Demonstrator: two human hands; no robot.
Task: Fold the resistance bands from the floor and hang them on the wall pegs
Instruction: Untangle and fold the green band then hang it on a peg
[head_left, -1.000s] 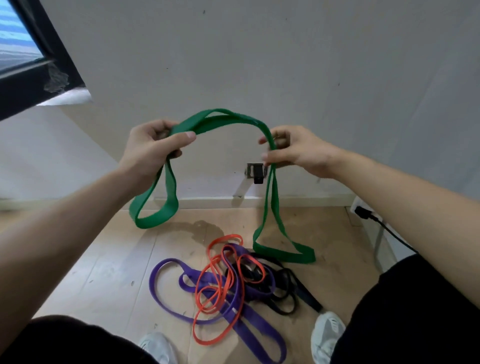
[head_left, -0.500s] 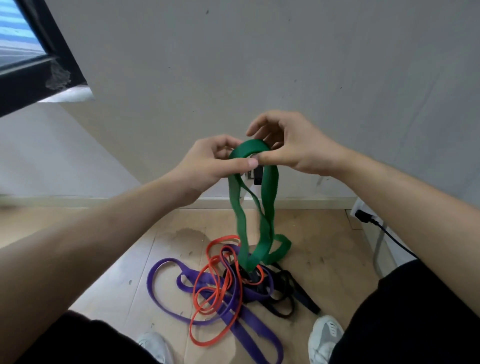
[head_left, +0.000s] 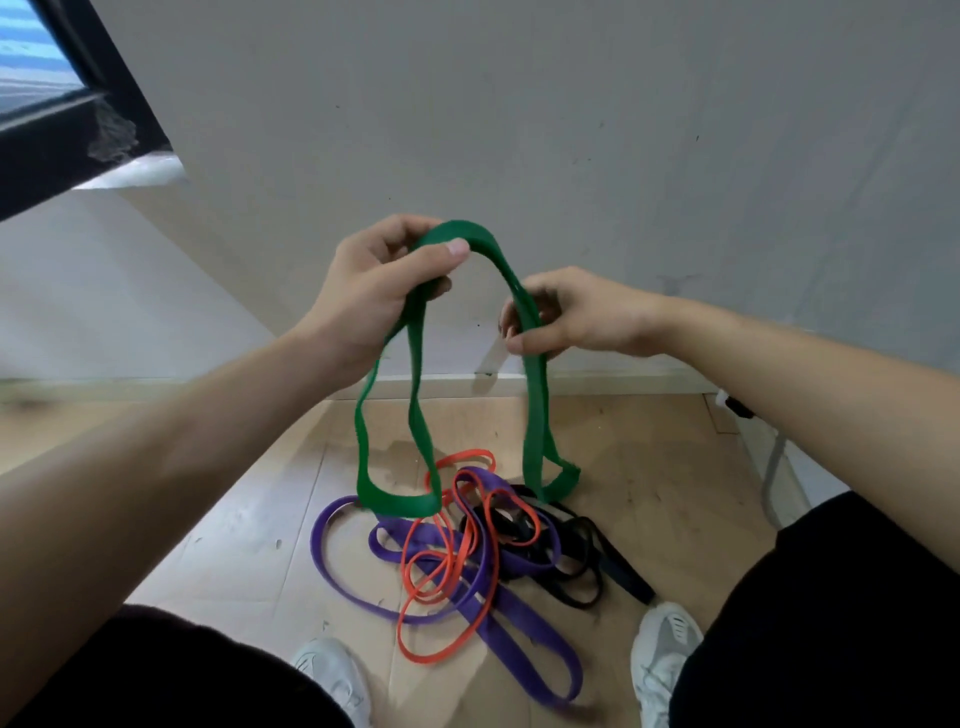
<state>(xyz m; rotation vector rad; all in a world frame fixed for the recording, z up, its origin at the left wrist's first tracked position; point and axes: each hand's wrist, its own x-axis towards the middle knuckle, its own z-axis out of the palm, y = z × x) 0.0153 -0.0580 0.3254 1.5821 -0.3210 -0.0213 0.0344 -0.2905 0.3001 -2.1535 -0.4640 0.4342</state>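
The green band (head_left: 534, 415) is held up in front of the wall (head_left: 571, 130), arching from one hand to the other. The left hand (head_left: 384, 291) grips it at the top of the arch, fingers curled round it and the thumb pressed on top. The right hand (head_left: 582, 317), a little lower, pinches the other side between thumb and curled fingers. A loop of the band hangs below each hand, down toward the floor (head_left: 234, 545); I cannot tell whether either loop touches it. Under them a purple band (head_left: 488, 477), an orange band (head_left: 470, 454) and a black band (head_left: 626, 571) lie tangled in one heap on the floor, just ahead of two pale shoes (head_left: 662, 649).
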